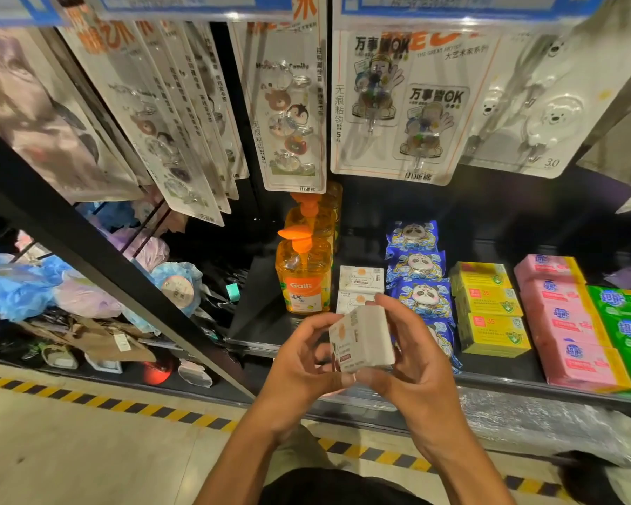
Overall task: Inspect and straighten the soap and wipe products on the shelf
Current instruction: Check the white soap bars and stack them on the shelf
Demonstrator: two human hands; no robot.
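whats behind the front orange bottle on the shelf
More orange pump bottles line up behind the front bottle. A hanging card covers the row's back, so their number is unclear.

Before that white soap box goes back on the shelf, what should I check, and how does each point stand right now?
1. Grip: left hand and right hand both hold the soap box: ok.
2. Box condition: the faces in view look intact, the others are hidden: cannot tell.
3. Free spot in front of the two white boxes on the shelf: covered by the hands: cannot tell.
4. Orange bottle beside that row stands upright: ok.
5. Wipe packs on the other side: the front pack is partly hidden by the right hand: cannot tell.
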